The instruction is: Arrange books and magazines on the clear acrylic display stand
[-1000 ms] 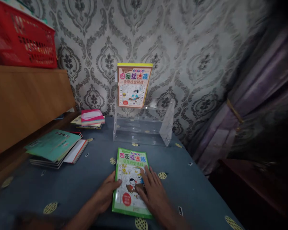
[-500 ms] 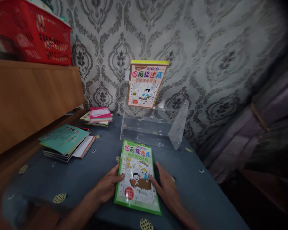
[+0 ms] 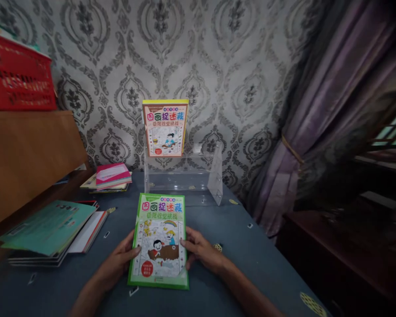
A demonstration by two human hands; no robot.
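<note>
A green-bordered picture book (image 3: 160, 242) is tilted up over the table, its illustrated cover facing me. My left hand (image 3: 123, 252) grips its left edge, thumb on the cover and fingers behind. On the opposite edge my right hand (image 3: 201, 251) is closed in the same way, with the thumb over the front. Just beyond the book stands a clear acrylic display rack (image 3: 216, 176). A similar book with a brown border and yellow top edge (image 3: 166, 132) leans upright in the rack's upper left part.
Several books with a teal one (image 3: 53, 224) on top lie at the left of the dark table (image 3: 237, 273). Behind them sits a stack topped by a pink book (image 3: 114, 174). A wooden cabinet (image 3: 29, 154) bears a red basket (image 3: 20, 75). A purple curtain (image 3: 317, 110) hangs at right.
The camera view has swung to the right, so things appear further left. Both hands still hold the green book, which now looks more upright, and the right hand's grip is closer around its edge.
</note>
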